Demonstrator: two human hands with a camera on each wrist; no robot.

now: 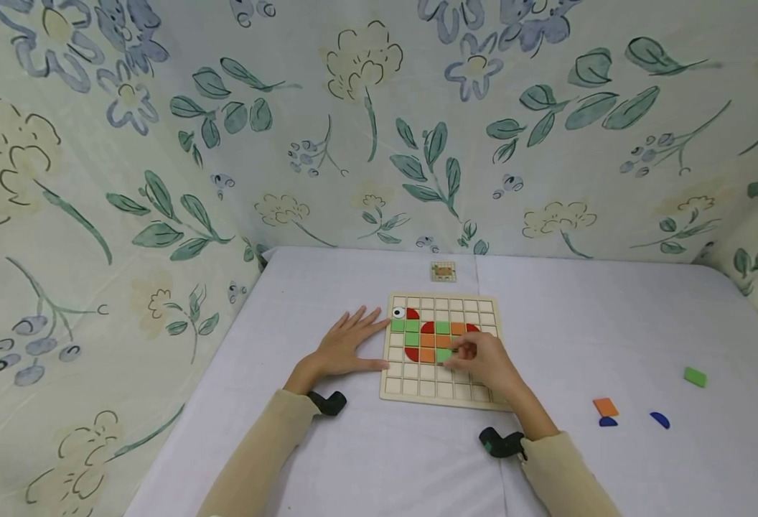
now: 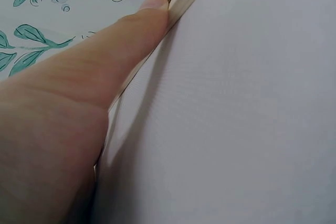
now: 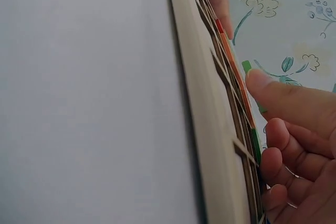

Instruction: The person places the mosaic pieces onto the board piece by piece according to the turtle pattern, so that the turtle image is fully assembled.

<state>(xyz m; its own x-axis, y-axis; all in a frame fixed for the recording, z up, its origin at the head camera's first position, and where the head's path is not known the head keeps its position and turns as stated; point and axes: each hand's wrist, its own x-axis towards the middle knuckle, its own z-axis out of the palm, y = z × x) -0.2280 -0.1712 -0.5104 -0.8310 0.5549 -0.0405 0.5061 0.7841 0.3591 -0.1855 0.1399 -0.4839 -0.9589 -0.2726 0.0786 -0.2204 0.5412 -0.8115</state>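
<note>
A wooden grid board [image 1: 411, 391] lies on the table with red, orange and green tiles in its cells and a round eye piece [image 1: 398, 313] near its top left corner. My left hand [image 1: 343, 347], fingers spread, rests at the board's left edge with the thumb against its side. Over the lower middle right of the board, my right hand [image 1: 482, 357] pinches a small green tile [image 3: 247, 66] between thumb and fingers. The thumb covers much of that tile in the right wrist view. A green tile [image 1: 443, 355] in the grid sits close to the right fingertips.
A small picture card [image 1: 443, 271] lies behind the board. To the right are an orange square [image 1: 606, 407], two blue half-round pieces [image 1: 660, 420] and a green tile [image 1: 695, 377]. Floral cloth [image 1: 353, 143] hangs behind the white-covered table [image 1: 611, 309].
</note>
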